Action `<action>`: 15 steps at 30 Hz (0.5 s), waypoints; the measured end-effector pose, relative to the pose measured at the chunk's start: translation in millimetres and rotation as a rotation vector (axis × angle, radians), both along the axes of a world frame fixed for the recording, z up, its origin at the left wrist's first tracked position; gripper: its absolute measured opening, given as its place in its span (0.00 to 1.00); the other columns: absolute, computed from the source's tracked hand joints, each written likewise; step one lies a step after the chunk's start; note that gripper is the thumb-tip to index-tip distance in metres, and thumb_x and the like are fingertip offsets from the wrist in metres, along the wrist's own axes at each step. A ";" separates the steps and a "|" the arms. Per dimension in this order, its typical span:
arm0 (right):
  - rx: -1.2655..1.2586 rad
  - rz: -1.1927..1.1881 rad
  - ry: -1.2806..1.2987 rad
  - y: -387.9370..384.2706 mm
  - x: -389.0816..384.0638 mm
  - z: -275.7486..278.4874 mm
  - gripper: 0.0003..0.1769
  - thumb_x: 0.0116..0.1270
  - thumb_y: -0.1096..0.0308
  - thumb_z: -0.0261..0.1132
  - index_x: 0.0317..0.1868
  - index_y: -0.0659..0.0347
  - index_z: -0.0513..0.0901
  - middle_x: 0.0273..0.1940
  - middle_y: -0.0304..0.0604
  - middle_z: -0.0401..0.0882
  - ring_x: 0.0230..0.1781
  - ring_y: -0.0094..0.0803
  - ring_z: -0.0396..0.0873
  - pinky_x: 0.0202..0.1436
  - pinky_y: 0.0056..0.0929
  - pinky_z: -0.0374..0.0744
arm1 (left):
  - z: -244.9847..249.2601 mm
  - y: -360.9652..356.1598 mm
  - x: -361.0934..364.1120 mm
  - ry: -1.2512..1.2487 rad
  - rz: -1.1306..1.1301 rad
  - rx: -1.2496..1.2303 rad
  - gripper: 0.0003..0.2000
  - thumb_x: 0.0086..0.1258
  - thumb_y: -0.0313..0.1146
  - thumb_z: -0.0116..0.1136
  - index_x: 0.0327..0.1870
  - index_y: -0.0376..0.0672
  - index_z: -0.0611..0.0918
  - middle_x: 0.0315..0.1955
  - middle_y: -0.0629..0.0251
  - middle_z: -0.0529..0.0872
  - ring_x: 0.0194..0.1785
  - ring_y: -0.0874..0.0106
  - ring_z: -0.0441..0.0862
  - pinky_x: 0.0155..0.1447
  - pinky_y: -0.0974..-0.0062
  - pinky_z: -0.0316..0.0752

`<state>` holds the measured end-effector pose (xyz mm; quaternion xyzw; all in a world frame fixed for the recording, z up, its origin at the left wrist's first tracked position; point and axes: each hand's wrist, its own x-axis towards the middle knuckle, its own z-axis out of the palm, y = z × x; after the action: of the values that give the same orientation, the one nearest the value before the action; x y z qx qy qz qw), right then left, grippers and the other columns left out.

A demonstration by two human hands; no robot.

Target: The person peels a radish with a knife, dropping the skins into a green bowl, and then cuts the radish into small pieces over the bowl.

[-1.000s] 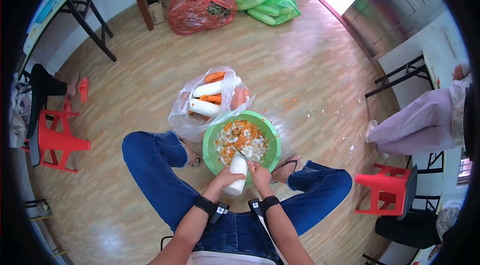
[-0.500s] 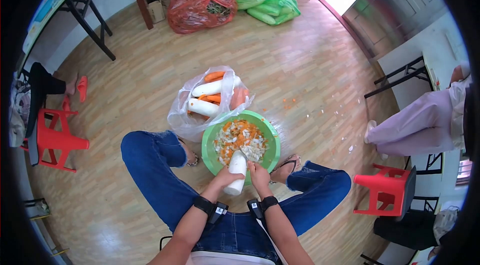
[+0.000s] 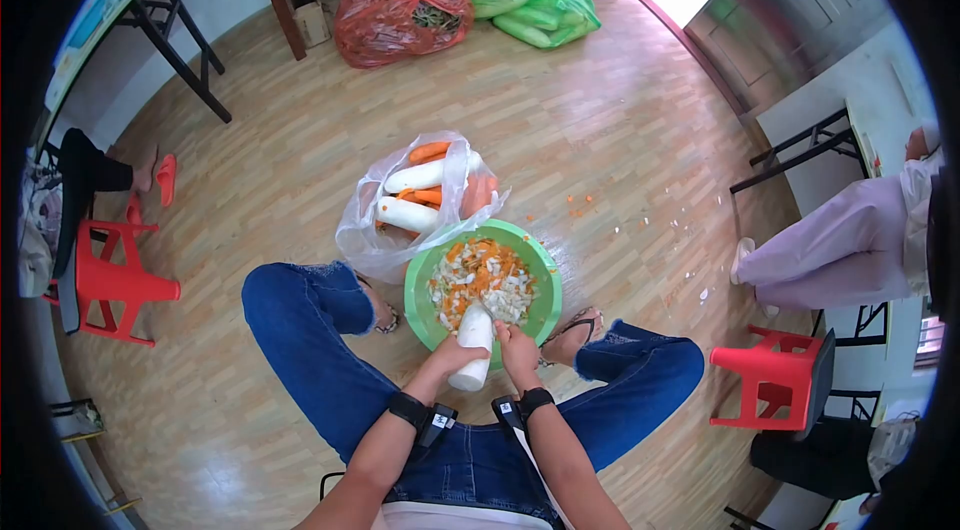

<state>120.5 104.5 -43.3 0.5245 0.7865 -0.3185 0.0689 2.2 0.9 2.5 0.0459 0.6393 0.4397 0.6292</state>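
Over near rim of green basin [image 3: 546,298], left hand [image 3: 452,357] grips white daikon [image 3: 474,345]; right hand [image 3: 518,354] closed beside it, held item unclear.

Wood-patterned floor [image 3: 250,150]: green basin [image 3: 417,295] touching clear bag [image 3: 362,230]; red bag [image 3: 400,28], green bags [image 3: 550,5], red stools [image 3: 125,280], scattered scraps [image 3: 589,199].

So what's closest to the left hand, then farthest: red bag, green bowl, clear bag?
From the left hand:
1. Green bowl, just ahead.
2. Clear bag, ahead, a bit left.
3. Red bag, way at the back.
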 end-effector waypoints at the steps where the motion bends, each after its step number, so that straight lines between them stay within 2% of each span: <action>1: 0.004 -0.007 -0.020 -0.1 -1.0 1.9 0.33 0.62 0.37 0.43 0.32 0.59 0.79 0.26 0.55 0.79 0.31 0.53 0.78 0.35 0.48 0.73 | -0.1 -0.3 0.2 0.000 0.000 -0.001 0.23 0.43 0.36 0.66 0.42 0.34 0.78 0.32 0.60 0.82 0.33 0.69 0.81 0.36 0.73 0.74; 6: 0.012 -0.009 -0.052 -0.3 -1.2 0.7 0.33 0.62 0.36 0.42 0.32 0.59 0.79 0.28 0.56 0.79 0.32 0.54 0.78 0.35 0.48 0.73 | 2.8 -0.3 0.3 0.015 -0.008 -0.020 0.24 0.42 0.37 0.66 0.42 0.34 0.78 0.33 0.59 0.82 0.34 0.69 0.81 0.37 0.73 0.74; 10: -0.020 -0.053 -0.080 0.8 12.5 -13.1 0.34 0.63 0.38 0.41 0.33 0.61 0.80 0.30 0.58 0.78 0.35 0.54 0.77 0.39 0.47 0.72 | 14.5 1.1 -0.1 0.009 -0.039 -0.082 0.25 0.42 0.37 0.66 0.43 0.34 0.78 0.33 0.59 0.82 0.34 0.69 0.81 0.37 0.73 0.74; 12: -0.047 -0.090 -0.076 4.0 25.0 -26.5 0.34 0.63 0.38 0.41 0.33 0.61 0.80 0.30 0.59 0.79 0.36 0.52 0.77 0.41 0.47 0.72 | 18.7 -2.5 -0.2 0.102 -0.110 0.029 0.29 0.43 0.38 0.67 0.48 0.31 0.73 0.38 0.55 0.81 0.36 0.68 0.80 0.38 0.74 0.74; 13: -0.101 -0.142 -0.086 5.8 28.9 -28.2 0.35 0.64 0.38 0.40 0.35 0.62 0.80 0.32 0.60 0.78 0.38 0.53 0.77 0.42 0.46 0.72 | 17.4 -2.4 -0.4 -0.003 -0.094 0.088 0.32 0.43 0.37 0.67 0.51 0.32 0.71 0.40 0.55 0.80 0.39 0.69 0.80 0.40 0.74 0.74; 15: -0.148 -0.184 -0.107 7.5 26.9 -29.4 0.36 0.64 0.39 0.39 0.36 0.64 0.80 0.33 0.61 0.78 0.39 0.53 0.76 0.42 0.46 0.72 | 13.3 1.9 4.2 -0.045 0.000 0.060 0.33 0.43 0.36 0.66 0.53 0.33 0.69 0.39 0.56 0.80 0.37 0.69 0.80 0.39 0.74 0.74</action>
<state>147.4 112.0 -72.7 0.6040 0.7047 -0.3523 0.1199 6.5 2.7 15.7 0.0547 0.6114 0.4596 0.6418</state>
